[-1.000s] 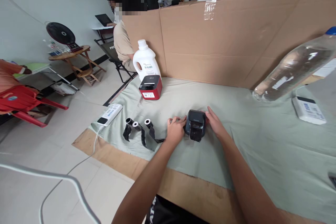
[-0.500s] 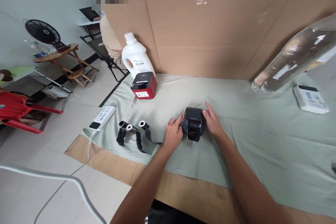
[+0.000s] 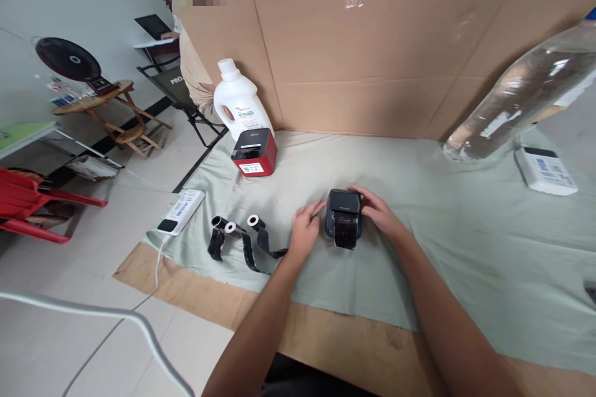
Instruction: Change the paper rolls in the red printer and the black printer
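A small black portable printer (image 3: 344, 200) sits upright on the green-grey cloth, with a strip of black paper (image 3: 345, 231) hanging from its front. My right hand (image 3: 378, 211) grips its upper right corner, fingers reaching to the back edge and thumb at the side. Just left of the printer, my left hand (image 3: 305, 226) rests on the cloth with its fingers stretched out, holding nothing. A narrow gap separates the fingertips from the printer. Beside my left forearm lie three rolls of black paper (image 3: 257, 223) with their ends partly unrolled.
Farther back stand a red and black printer (image 3: 255, 158) and a white jug (image 3: 242, 99) before a cardboard wall (image 3: 354, 62). A large clear bottle (image 3: 507, 99) leans at the right, near a white box (image 3: 546, 170). A power strip (image 3: 181, 212) lies left; a person sits beyond.
My left hand has come slightly away from the printer. My right hand has shifted up toward its back corner. The view has tilted down and turned a little right.
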A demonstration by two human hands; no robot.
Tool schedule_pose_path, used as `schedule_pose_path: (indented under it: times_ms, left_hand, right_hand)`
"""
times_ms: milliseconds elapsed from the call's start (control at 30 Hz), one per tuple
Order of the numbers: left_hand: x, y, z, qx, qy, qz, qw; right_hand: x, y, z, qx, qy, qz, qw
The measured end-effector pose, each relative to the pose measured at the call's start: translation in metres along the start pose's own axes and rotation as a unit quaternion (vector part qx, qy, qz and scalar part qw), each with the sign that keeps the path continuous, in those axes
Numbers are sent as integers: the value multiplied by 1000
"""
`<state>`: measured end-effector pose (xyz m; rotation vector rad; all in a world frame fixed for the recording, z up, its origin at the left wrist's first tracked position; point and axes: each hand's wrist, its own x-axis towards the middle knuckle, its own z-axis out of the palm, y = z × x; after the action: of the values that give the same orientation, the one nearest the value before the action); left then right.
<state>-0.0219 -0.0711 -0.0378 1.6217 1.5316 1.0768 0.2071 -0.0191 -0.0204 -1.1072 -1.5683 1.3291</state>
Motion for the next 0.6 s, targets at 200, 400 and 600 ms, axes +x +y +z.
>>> schedule_pose_path:
  times_ms: [200, 400, 600]
  left_hand:
    - [1, -2, 1, -44, 12, -8, 999]
    - [0, 8, 0, -7, 4, -3, 1000]
    - [2, 10, 0, -1, 2, -7, 1000]
  right_hand:
    - [9, -5, -11, -32, 0, 13, 999]
    - [33, -4, -2, -251, 166, 41, 953]
    - [25, -23, -1, -374, 202, 23, 905]
